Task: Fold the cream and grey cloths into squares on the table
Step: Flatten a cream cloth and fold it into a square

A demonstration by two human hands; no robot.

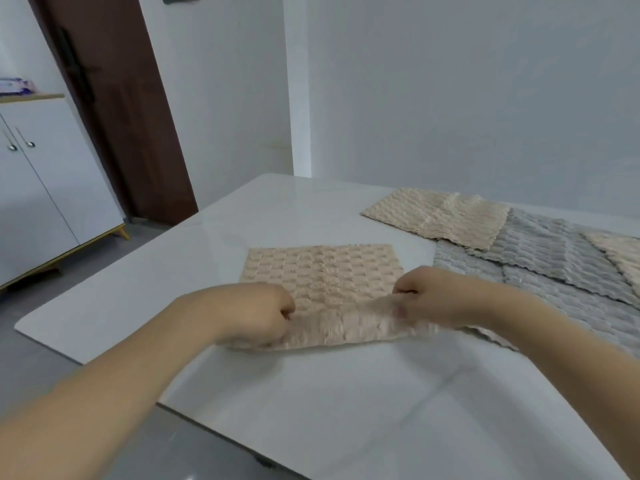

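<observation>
A cream textured cloth (322, 271) lies in the middle of the white table (346, 393). Its near edge is lifted off the surface. My left hand (254, 311) pinches the near left corner and my right hand (433, 294) pinches the near right corner. The raised edge stretches between both fists. At the back right lies another cream cloth (433, 216), spread flat over a pile of grey cloths (540, 251). A third cream cloth (620, 251) shows at the right edge.
The table's left corner (20, 329) juts over a grey floor. A white cabinet (45, 188) and a dark brown door (114, 109) stand at the left. White walls close off the far side.
</observation>
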